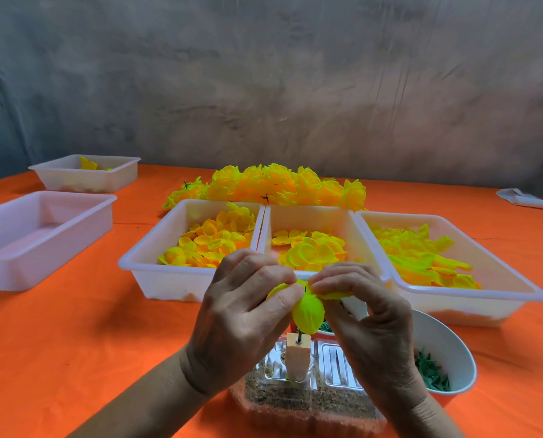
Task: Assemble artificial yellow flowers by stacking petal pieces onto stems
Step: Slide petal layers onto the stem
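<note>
From the head camera, both hands meet just above a small wooden block. The left hand and the right hand each pinch an edge of one yellow petal piece, fingertips curled and nearly touching. The piece sits on a thin dark stem that stands upright in the block. The block rests in a clear plastic tray on the orange table. Beyond the hands stand three white bins side by side, the left bin, the middle bin and the right bin, all holding loose yellow petals. Behind them lies a heap of finished flowers. A white cup with green pieces stands just right of the right hand.
</note>
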Demonstrator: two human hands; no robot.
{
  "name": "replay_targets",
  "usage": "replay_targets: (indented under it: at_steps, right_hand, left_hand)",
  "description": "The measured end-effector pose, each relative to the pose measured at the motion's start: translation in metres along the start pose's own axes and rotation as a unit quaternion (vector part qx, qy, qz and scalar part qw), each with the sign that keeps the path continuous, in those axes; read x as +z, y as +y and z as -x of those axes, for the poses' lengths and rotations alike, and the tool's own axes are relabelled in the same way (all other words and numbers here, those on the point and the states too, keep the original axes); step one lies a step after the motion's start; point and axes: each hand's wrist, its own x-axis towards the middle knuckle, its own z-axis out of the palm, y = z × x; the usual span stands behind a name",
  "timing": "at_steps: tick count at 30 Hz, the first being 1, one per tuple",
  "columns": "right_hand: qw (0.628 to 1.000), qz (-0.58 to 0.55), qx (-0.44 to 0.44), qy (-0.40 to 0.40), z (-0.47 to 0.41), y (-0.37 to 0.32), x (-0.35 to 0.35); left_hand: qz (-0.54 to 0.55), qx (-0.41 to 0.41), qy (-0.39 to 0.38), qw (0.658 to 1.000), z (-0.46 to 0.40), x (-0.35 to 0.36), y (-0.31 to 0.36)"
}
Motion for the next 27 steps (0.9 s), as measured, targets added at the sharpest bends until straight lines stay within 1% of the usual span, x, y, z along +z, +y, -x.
replay_targets:
  at_steps: [12,27]
  right_hand:
    - [1.0,0.006,0.003,-0.009,0.003,0.002,0.001]
    - [0.998,0.027,0.011,-0.046,0.013,0.008,-0.003]
  left_hand:
    - [-0.002,-0.002,-0.005,1.0,0.006,0.001,-0.001]
    - [0.008,-0.014,-0.028,0.999,0.018,0.002,0.006]
